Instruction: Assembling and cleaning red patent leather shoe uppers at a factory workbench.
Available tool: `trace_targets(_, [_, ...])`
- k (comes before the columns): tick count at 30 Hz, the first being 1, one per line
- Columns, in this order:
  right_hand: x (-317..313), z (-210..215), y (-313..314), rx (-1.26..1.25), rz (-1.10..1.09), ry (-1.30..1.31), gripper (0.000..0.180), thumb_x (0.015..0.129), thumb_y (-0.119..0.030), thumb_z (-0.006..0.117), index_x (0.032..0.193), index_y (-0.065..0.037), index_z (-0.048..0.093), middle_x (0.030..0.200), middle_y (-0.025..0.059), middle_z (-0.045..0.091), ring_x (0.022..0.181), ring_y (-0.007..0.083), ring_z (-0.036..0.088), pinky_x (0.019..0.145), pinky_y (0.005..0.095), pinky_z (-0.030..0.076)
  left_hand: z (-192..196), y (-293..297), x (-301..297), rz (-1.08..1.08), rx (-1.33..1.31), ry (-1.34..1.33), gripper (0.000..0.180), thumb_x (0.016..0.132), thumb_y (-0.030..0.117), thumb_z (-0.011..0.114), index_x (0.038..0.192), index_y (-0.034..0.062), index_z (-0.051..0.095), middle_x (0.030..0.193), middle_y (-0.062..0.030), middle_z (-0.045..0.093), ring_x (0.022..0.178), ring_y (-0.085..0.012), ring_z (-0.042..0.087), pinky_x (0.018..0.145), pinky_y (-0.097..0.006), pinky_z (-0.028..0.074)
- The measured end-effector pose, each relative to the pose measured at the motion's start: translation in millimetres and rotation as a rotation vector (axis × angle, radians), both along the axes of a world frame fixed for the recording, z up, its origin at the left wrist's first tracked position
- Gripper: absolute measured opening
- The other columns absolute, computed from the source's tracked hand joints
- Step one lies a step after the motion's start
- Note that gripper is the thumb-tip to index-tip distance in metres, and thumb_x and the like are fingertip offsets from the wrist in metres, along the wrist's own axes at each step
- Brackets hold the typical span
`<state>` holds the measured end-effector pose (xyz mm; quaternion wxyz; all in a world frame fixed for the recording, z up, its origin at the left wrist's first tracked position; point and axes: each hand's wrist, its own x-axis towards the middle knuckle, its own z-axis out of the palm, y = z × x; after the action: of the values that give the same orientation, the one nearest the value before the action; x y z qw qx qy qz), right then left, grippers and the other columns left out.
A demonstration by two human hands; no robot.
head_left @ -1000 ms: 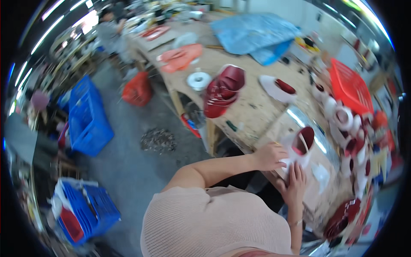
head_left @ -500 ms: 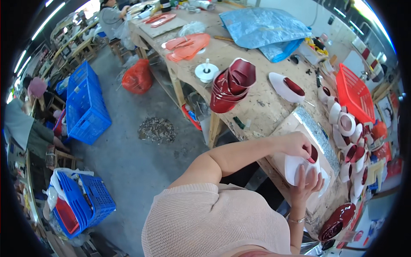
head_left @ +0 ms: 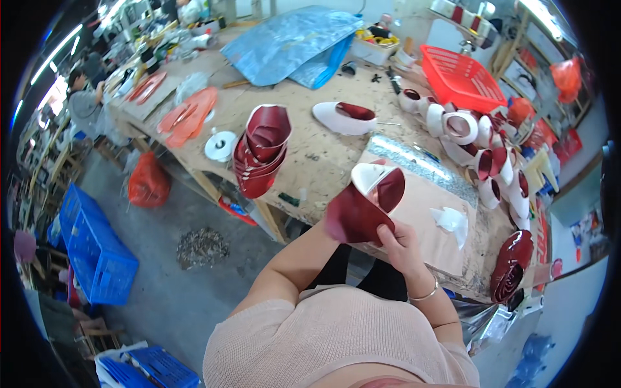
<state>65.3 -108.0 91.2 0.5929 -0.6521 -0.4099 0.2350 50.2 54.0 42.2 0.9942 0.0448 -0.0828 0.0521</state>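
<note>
A dark red shoe upper (head_left: 362,213) is held up over the near edge of the workbench, its white face showing at the top and glossy red within. My right hand (head_left: 402,249) pinches its lower right edge, thumb on the near side. On its left side my left hand (head_left: 331,231) grips it, with most of the fingers hidden behind the material and a little blurred. Beyond the hands lies a pale board (head_left: 420,242) with a crumpled white piece (head_left: 451,220) on it. A white shoe upper with red inside (head_left: 344,119) rests farther back.
Nested dark red uppers (head_left: 259,158) stand at left beside a white disc-shaped spool (head_left: 220,146). Several white uppers (head_left: 460,128) crowd the right side, near a red basket (head_left: 462,81). Another glossy red stack (head_left: 512,264) lies at the right edge. A blue crate (head_left: 97,249) is on the floor.
The upper, white outside and on the board before, is now lifted off to the left with its red side showing. Both hands moved with it, and the view has swung right.
</note>
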Motion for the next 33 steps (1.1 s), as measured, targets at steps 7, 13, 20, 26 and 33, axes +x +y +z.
trace_targets(7, [95, -16, -3, 0.587, 0.146, 1.065, 0.028, 0.099, -0.032, 0.049, 0.111, -0.007, 0.057, 0.095, 0.0069, 0.066, 0.075, 0.0186, 0.066, 0.057, 0.028, 0.053, -31, -17, -9, 0.163, 0.462, 0.168, 0.026, 0.097, 0.016, 0.049, 0.12, 0.004, 0.054, 0.106, -0.0071, 0.062, 0.091, -0.0107, 0.063, 0.069, -0.022, 0.052])
trace_targets(13, [116, -51, -1, 0.337, -0.098, 0.483, 0.023, 0.096, -0.029, 0.055, 0.099, -0.006, 0.059, 0.068, -0.0011, 0.054, 0.05, 0.0081, 0.047, 0.043, 0.0205, 0.036, 27, -33, -46, 0.242, 0.478, -0.264, 0.056, 0.099, 0.044, 0.041, 0.136, 0.0012, 0.042, 0.135, -0.0147, 0.05, 0.127, -0.0255, 0.047, 0.107, -0.041, 0.035])
trace_targets(20, [36, 28, 10, 0.364, -0.388, -0.948, 0.021, 0.076, -0.007, 0.07, 0.095, -0.006, 0.061, 0.088, 0.0073, 0.061, 0.083, 0.0249, 0.06, 0.075, 0.0351, 0.049, 40, -24, -43, 0.452, 0.788, 0.207, 0.029, 0.102, 0.02, 0.042, 0.119, -0.001, 0.053, 0.113, -0.0073, 0.059, 0.103, -0.0151, 0.057, 0.093, -0.032, 0.044])
trace_targets(26, [37, 19, 17, 0.269, -0.28, -1.151, 0.024, 0.073, -0.012, 0.07, 0.095, -0.007, 0.061, 0.091, 0.0087, 0.062, 0.089, 0.0273, 0.061, 0.077, 0.0375, 0.049, 53, -38, -50, 0.464, 0.707, 0.265, 0.026, 0.101, 0.017, 0.045, 0.115, -0.0029, 0.054, 0.108, -0.0068, 0.058, 0.095, -0.0146, 0.057, 0.085, -0.031, 0.046])
trace_targets(33, [84, 30, 18, 0.351, -0.496, -0.94, 0.015, 0.078, 0.002, 0.063, 0.091, -0.003, 0.057, 0.081, 0.0142, 0.059, 0.075, 0.0348, 0.059, 0.067, 0.0405, 0.048, 32, -13, -55, 0.441, 0.636, 0.192, 0.033, 0.101, 0.027, 0.044, 0.119, 0.0007, 0.052, 0.118, -0.0127, 0.058, 0.114, -0.0228, 0.053, 0.099, -0.041, 0.042])
